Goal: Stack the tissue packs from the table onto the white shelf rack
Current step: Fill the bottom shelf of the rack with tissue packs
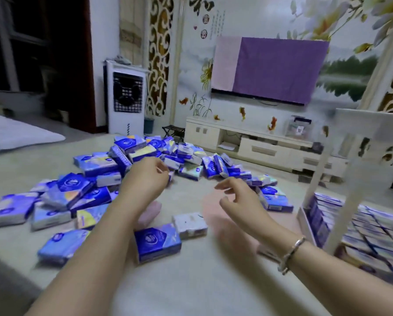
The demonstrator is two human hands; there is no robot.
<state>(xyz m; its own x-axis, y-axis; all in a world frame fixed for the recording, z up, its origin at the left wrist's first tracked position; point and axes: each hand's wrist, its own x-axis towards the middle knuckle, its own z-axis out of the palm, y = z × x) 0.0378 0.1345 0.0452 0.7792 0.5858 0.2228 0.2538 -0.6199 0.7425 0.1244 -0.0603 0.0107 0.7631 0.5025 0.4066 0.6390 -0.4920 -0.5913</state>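
Both hands reaching for the pile, nothing held.

Head view: my left hand [149, 176] hovers over the packs [131, 156] heaped on the desk [191, 281], its fingers [162, 171] loosely curled and grasping nothing. My right hand [234, 195] hangs released, apart from any pack. Two loose packs [157, 241] lie nearest me, between my forearms. The rack [341, 179] stands at right with rows already laid on its lower shelf. I judge the heap risky: packs lean on each other, so pulling one from low down could slide others off the desk; blur leaves contact uncertain.
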